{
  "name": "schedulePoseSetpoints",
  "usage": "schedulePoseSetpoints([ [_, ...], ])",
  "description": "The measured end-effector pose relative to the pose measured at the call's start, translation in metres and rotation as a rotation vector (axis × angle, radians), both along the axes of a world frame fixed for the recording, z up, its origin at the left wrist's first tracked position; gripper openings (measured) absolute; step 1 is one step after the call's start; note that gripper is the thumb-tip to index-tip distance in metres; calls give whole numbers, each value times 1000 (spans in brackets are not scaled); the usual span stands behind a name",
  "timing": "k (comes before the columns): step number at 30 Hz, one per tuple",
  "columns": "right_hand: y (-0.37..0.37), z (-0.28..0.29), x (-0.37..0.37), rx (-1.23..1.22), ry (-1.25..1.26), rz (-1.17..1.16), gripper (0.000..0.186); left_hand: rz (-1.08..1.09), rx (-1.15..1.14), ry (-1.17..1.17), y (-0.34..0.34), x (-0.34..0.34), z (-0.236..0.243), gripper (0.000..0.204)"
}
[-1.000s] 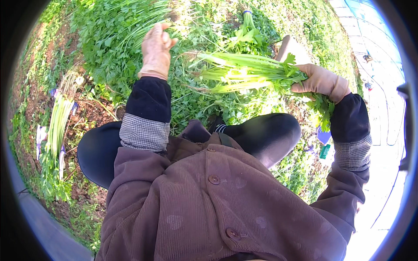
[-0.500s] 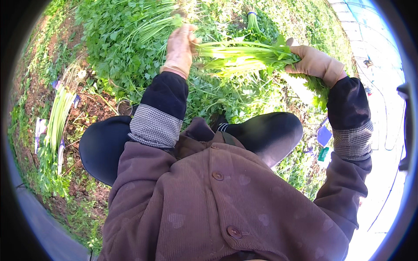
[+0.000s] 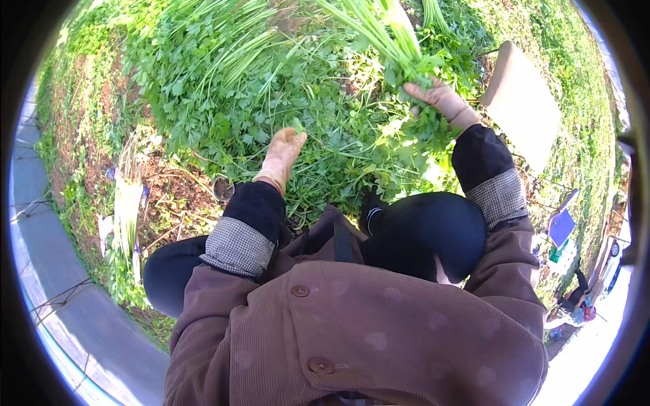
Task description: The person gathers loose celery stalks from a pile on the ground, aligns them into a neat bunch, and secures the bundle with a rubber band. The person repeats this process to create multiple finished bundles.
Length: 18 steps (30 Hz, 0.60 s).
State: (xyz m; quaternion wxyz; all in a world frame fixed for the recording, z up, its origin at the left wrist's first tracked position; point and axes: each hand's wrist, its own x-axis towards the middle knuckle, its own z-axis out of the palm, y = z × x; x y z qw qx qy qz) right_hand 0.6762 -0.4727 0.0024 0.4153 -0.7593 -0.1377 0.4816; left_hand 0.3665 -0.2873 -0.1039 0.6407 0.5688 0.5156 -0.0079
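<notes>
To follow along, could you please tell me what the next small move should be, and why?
Probably raise the left hand to steady the celery-like bunch: the right hand alone holds it, by its leafy end, and the left hand is apart from it.

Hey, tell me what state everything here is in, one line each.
Held stalks: bunched, running off the top edge
Right hand: closed around their leafy end
Left hand: fingers partly curled, grip unclear
Leafy pile: lying loose
Bundle at left: lying down
Jacket: closed in front
</notes>
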Motion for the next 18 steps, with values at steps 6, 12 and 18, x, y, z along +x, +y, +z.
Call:
schedulePoseSetpoints([
  [6,-52,-112,-15,-544,-389,280,50,-348,-442,-55,-57,83,-19,60],
  [12,-67,-80,-56,-508,-509,763,94,-92,-794,-252,-112,166,-35,83],
  [18,-68,-81,-55,-126,269,1,111,324,-659,-65,-113,176,-25,37],
])
